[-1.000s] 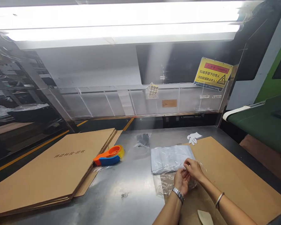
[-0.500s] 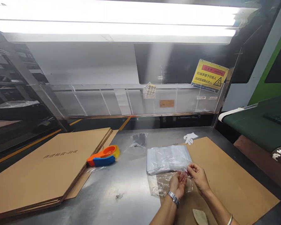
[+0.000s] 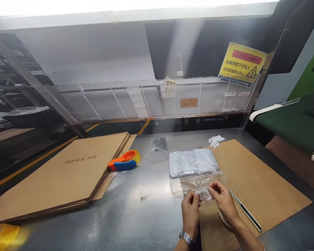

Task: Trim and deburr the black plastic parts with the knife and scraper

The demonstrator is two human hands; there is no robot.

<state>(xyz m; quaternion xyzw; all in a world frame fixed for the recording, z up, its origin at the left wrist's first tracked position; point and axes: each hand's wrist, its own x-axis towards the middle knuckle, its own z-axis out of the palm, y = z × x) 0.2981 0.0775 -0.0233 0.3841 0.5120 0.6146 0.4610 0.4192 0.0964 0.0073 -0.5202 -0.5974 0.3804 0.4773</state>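
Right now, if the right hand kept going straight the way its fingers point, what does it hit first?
Probably the left hand: the right hand points left across the clear plastic bag both pinch. Depth is unclear.

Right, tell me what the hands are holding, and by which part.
Both hands, left and right, pinch a clear plastic bag by its near edge, one at each end. Its far part lies on the table.

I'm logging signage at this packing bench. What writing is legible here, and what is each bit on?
Yellow warning sign on the clear guard: "机械手臂下行伤人", "活动区域禁止进入"; its red header is too blurred.
Flat cardboard stack: printed characters, too blurred to read.
Sticker sheet, brown label and two white labels: too small to read.
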